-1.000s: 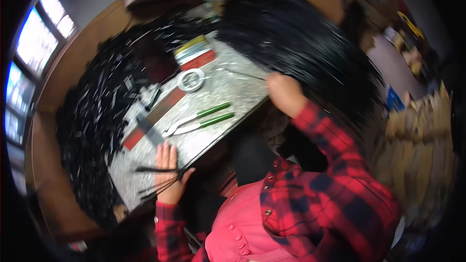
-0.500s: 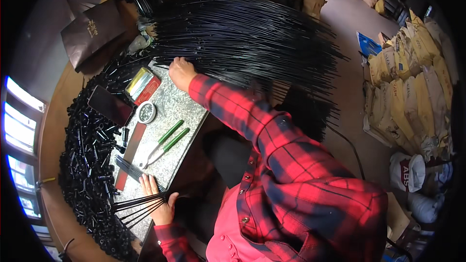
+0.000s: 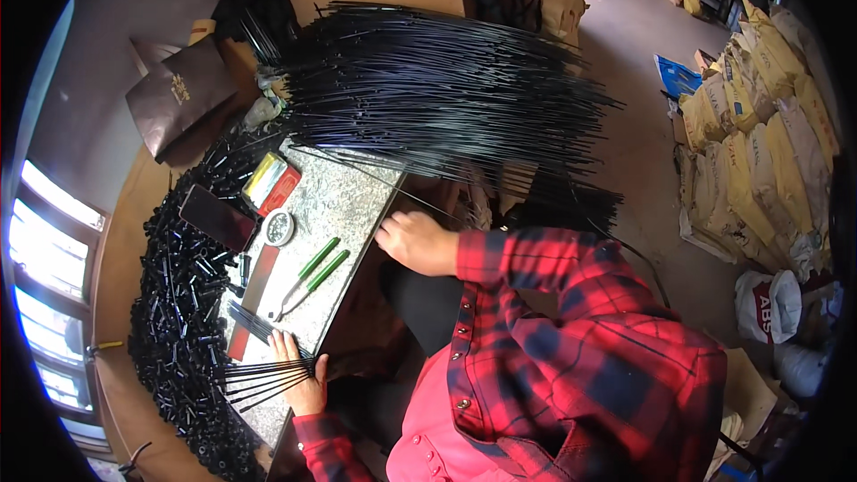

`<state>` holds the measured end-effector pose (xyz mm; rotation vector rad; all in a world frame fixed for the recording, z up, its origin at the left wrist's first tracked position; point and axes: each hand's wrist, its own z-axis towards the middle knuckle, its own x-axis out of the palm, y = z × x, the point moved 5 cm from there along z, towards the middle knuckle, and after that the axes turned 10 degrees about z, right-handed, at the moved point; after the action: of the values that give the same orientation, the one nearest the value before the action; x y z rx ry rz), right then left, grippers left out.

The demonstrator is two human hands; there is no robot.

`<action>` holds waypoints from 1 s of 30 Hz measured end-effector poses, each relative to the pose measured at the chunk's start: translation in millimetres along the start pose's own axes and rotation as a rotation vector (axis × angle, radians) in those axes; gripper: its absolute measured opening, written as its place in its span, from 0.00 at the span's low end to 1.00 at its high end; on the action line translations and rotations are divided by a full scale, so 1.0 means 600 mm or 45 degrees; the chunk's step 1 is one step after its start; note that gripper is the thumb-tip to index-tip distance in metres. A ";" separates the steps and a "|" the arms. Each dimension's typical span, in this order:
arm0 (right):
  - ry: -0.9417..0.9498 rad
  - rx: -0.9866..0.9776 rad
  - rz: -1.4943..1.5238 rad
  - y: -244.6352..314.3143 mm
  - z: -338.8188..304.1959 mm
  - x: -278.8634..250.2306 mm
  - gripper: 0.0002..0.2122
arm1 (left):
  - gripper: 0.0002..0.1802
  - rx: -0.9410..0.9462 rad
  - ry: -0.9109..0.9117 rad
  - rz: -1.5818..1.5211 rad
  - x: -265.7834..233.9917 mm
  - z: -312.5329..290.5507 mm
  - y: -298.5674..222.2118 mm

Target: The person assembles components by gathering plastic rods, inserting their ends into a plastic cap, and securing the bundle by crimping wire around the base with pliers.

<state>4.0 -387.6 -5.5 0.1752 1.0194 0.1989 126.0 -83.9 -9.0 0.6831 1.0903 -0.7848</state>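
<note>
My left hand (image 3: 305, 384) is closed on several thin black rods (image 3: 263, 380), which fan out to the left over the board. More thin black pieces (image 3: 251, 321) lie by its fingertips. My right hand (image 3: 418, 243), its fingers curled, is at the right edge of the speckled board (image 3: 344, 180); whatever it may hold is hidden. Green-handled pliers (image 3: 327, 270) lie on the board between my hands. A single thin rod (image 3: 390, 185) slants from the big pile across the board's far corner, beyond my right hand.
A large pile of black rods (image 3: 446, 89) covers the far side. Small black tubular parts (image 3: 178, 339) are heaped along the left. A phone (image 3: 217, 217), a red and yellow box (image 3: 271, 184), a round white dish (image 3: 278, 227) and a brown strip (image 3: 265, 266) sit nearby. Filled sacks (image 3: 754, 161) stand at right.
My right hand has come back from the board's far end by the rod pile to its right edge. My left hand keeps its rods. The whole view has shifted slightly.
</note>
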 end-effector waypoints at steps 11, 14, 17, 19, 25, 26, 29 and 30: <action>0.405 1.062 0.233 -0.401 -0.476 0.118 0.10 | 0.42 0.007 -0.061 -0.039 -0.003 -0.004 0.001; -0.447 1.530 1.780 -0.487 -0.573 0.092 0.11 | 0.41 -0.027 -0.028 0.014 -0.015 -0.016 0.007; -1.305 1.257 2.157 -0.583 -0.652 -0.027 0.12 | 0.41 0.066 -0.089 -0.085 0.020 0.022 -0.014; -1.418 1.096 2.181 -0.566 -0.584 -0.053 0.12 | 0.41 0.046 -0.072 -0.046 0.009 0.013 -0.013; -1.240 1.272 2.169 -0.436 -0.431 -0.132 0.15 | 0.42 -0.018 -0.022 -0.008 -0.002 -0.010 0.002; -1.051 1.166 2.121 -0.436 -0.432 -0.136 0.12 | 0.42 -0.014 -0.022 -0.011 0.000 -0.007 0.001; -0.769 0.724 2.667 -0.454 -0.451 -0.121 0.14 | 0.42 0.008 -0.024 -0.019 0.004 0.001 -0.004; -0.642 0.574 2.839 -0.449 -0.456 -0.116 0.15 | 0.42 0.008 -0.033 -0.026 0.003 0.001 -0.004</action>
<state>-243.7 -651.0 -152.1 1.6485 -0.0951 1.8076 124.9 -86.0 -10.6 0.6664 1.0727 -0.8131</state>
